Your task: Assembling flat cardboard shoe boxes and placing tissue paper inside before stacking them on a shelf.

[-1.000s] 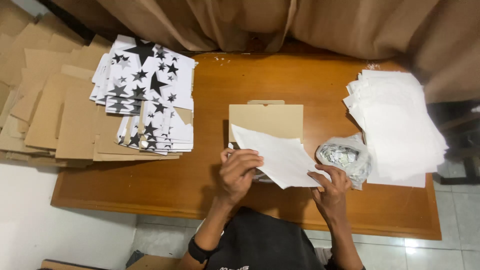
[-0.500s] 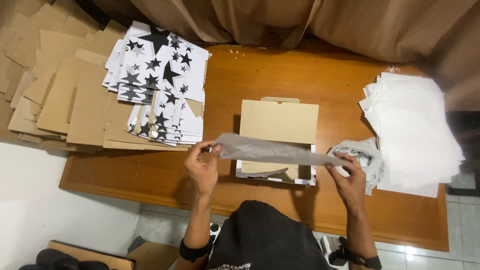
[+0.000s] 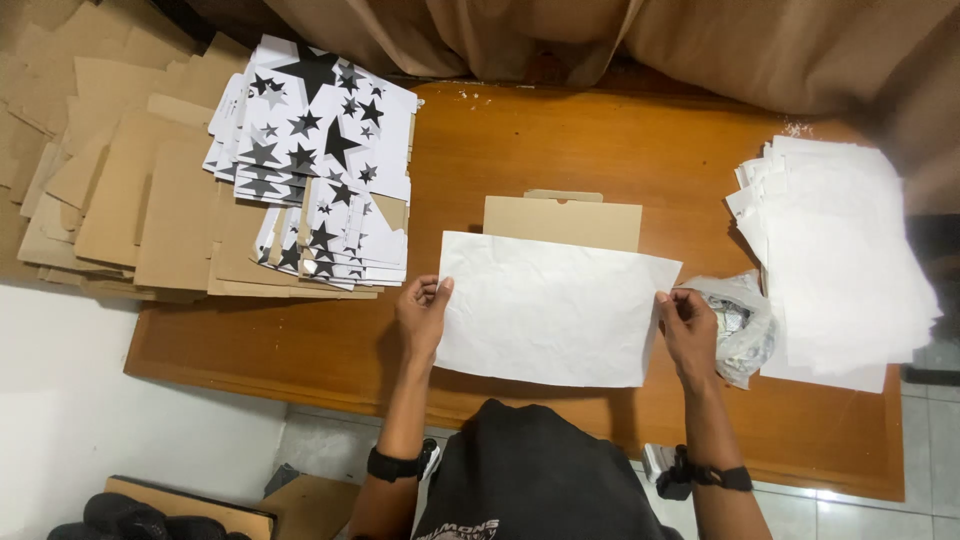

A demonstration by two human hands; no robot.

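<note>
White paper sheet is held flat by both edges in closed grip of left hand and right hand, so the cardboard box on the tabletop is mostly hidden.

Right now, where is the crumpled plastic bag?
In the head view, the crumpled plastic bag lies on the wooden table, just right of the right hand and against the left edge of the stack of white paper sheets.

both hands hold white paper over box.
</note>
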